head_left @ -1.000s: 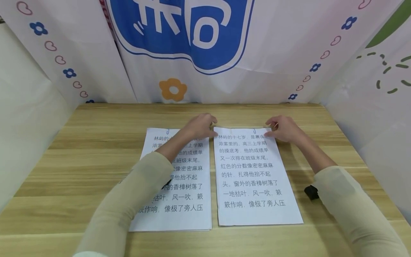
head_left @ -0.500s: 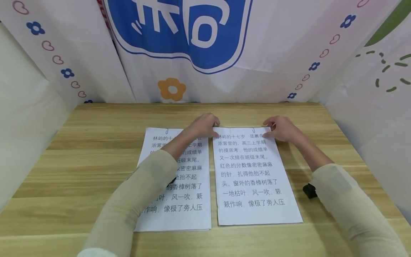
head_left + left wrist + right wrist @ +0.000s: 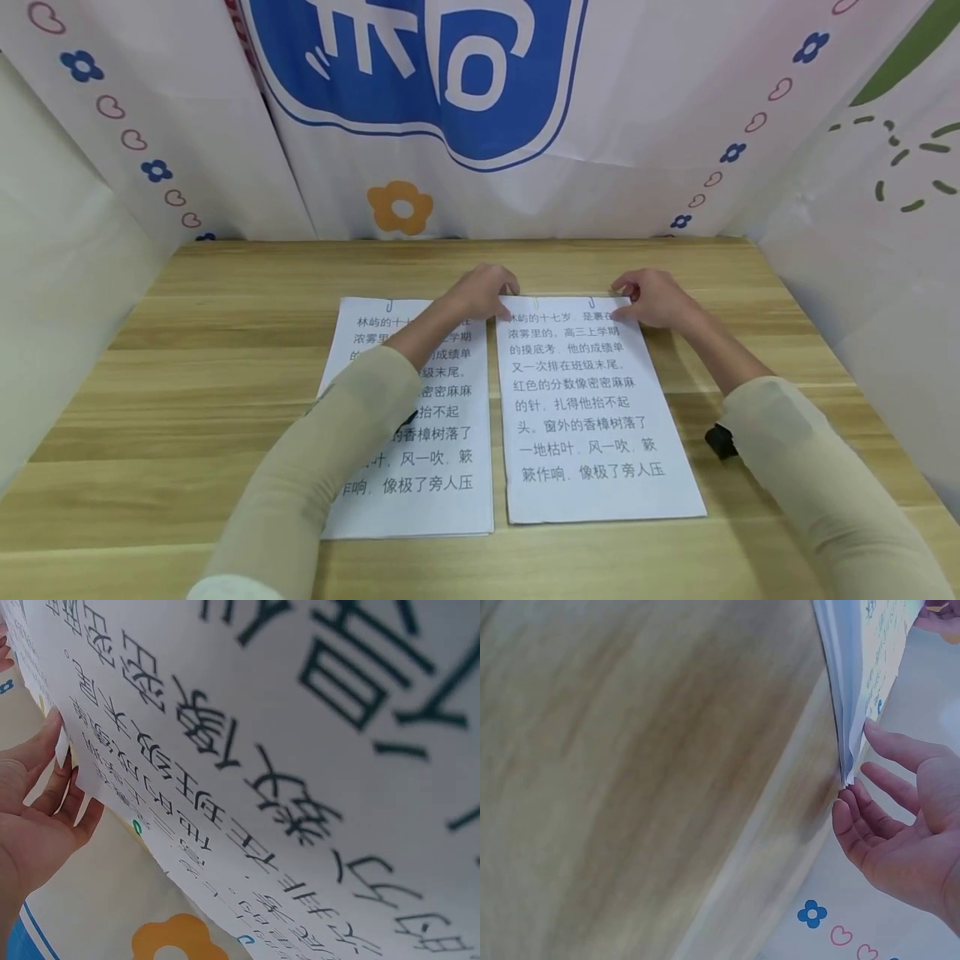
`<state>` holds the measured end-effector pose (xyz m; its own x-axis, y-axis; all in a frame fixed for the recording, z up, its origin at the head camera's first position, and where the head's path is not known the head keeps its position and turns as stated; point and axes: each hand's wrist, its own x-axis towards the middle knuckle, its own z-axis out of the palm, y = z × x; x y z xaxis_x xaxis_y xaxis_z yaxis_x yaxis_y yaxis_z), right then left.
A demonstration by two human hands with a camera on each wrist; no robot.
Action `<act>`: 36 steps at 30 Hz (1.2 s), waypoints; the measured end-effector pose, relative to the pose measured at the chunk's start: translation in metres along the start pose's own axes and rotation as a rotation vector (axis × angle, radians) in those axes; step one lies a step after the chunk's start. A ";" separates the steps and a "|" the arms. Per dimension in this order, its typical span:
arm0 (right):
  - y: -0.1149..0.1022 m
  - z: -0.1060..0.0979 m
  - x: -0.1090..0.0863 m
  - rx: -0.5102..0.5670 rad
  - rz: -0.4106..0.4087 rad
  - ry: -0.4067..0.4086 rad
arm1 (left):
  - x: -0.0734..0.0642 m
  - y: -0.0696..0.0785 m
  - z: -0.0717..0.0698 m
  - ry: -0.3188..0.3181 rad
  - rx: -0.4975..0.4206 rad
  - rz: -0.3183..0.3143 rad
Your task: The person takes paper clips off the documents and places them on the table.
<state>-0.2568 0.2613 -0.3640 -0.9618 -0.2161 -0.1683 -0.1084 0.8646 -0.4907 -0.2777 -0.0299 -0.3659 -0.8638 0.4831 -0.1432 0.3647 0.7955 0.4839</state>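
Two stacks of printed paper lie side by side on the wooden table. My left hand [image 3: 480, 292] reaches across the left stack [image 3: 442, 508] and pinches the upper left corner of the right stack [image 3: 600, 500]. At the opposite upper corner, my right hand [image 3: 654, 298] holds the sheets, thumb on top and fingers at the edge, as the right wrist view shows. A yellow paper clip [image 3: 536, 303] and a blue paper clip [image 3: 591, 302] sit on the right stack's top edge. Another blue clip [image 3: 389, 306] is on the left stack, partly covered by my left arm.
White printed cloth [image 3: 637, 167] hangs behind the table and along both sides. Bare wood [image 3: 187, 333] stretches left of the stacks. A narrow gap separates the two stacks. A small black object [image 3: 722, 442] shows beneath the right sleeve.
My left hand has shifted slightly right, onto the right stack's corner. My right hand has moved slightly left. Both stacks have stayed nearly in place.
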 end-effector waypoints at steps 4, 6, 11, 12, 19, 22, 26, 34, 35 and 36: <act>-0.001 0.000 0.000 -0.003 0.001 0.004 | -0.001 0.000 0.000 0.015 -0.011 0.014; -0.002 0.000 0.000 -0.006 -0.001 0.008 | -0.001 0.001 0.001 0.024 -0.014 0.013; -0.002 0.002 0.001 -0.013 -0.007 0.011 | -0.003 0.002 0.002 0.050 -0.014 0.009; -0.003 0.002 0.001 -0.012 -0.009 0.011 | -0.004 0.002 0.002 0.055 -0.014 0.009; -0.002 0.001 0.001 -0.004 -0.018 0.027 | -0.006 0.003 0.002 0.080 -0.048 0.020; -0.001 0.001 0.000 0.006 -0.028 0.041 | -0.007 0.003 0.002 0.084 -0.058 0.028; 0.001 0.002 0.000 0.003 -0.048 0.050 | -0.009 0.003 0.000 0.083 -0.064 0.027; 0.003 -0.001 -0.003 0.048 -0.053 0.074 | -0.011 0.002 -0.003 0.095 -0.111 0.015; 0.004 -0.001 -0.003 0.052 -0.054 0.074 | -0.011 0.002 -0.003 0.098 -0.119 0.022; 0.004 -0.001 -0.003 0.056 -0.056 0.077 | -0.011 0.002 -0.003 0.101 -0.127 0.031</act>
<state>-0.2542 0.2657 -0.3641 -0.9715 -0.2254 -0.0740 -0.1500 0.8251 -0.5447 -0.2685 -0.0351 -0.3609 -0.8855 0.4627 -0.0417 0.3508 0.7248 0.5930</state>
